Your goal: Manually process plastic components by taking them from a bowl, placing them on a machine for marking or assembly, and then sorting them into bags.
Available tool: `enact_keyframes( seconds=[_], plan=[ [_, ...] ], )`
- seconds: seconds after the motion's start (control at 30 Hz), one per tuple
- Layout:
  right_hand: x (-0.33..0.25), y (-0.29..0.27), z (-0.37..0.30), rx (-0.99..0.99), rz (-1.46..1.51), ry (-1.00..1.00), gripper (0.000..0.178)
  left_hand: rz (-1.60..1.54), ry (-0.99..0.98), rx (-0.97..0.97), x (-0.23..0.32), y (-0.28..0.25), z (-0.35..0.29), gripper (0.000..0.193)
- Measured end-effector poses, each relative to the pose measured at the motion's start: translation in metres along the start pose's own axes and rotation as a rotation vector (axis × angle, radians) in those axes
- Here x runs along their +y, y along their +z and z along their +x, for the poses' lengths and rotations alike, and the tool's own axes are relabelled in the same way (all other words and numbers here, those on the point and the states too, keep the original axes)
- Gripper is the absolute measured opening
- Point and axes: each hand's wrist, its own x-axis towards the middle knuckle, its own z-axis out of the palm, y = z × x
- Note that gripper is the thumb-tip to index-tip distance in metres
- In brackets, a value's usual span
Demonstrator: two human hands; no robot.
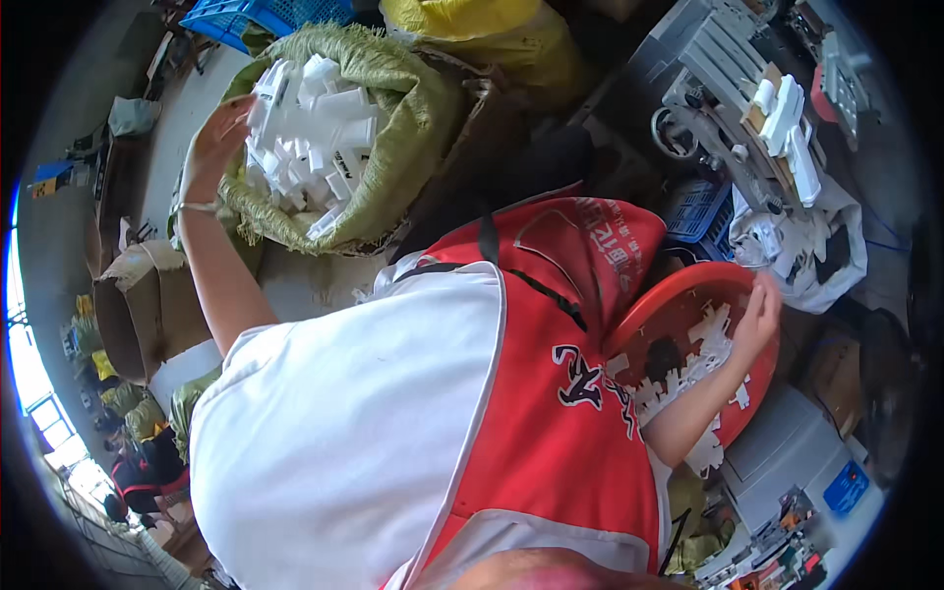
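A woven green sack [418, 128] with a rolled, frayed rim holds many small white plastic pieces [305, 177]; some near its top are smeared by motion. My left hand [221, 136] is at the sack's left rim, fingers stretched out beside the white pieces with nothing visible in them. On my right a red basin [678, 285] rests tilted against my side, with thin, branching white plastic scraps [708, 344] inside. My right forearm crosses over the basin, and my right hand [759, 310] grips its outer rim; some fingertips are hidden.
Behind the sack stand a blue crate [236, 22] and a yellow sack [492, 39]. A machine [713, 108] with white parts on its ledge is at the far right, above a white bag [801, 246]. An open cardboard box [147, 305] sits left. Another person [143, 467] is farther off.
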Motion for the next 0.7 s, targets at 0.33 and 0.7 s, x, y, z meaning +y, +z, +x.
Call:
enact_keyframes(
  seconds=[0.33,0.7],
  plan=[
    [0.112,-0.041,-0.164,0.175,-0.123,0.496,0.021,0.035,0.112,0.071,-0.045,0.005,0.092,0.034],
    [0.159,-0.121,-0.26,0.404,-1.128,1.073,0.051,0.132,0.232,-0.219,0.086,0.161,0.123,0.03]
  ],
)
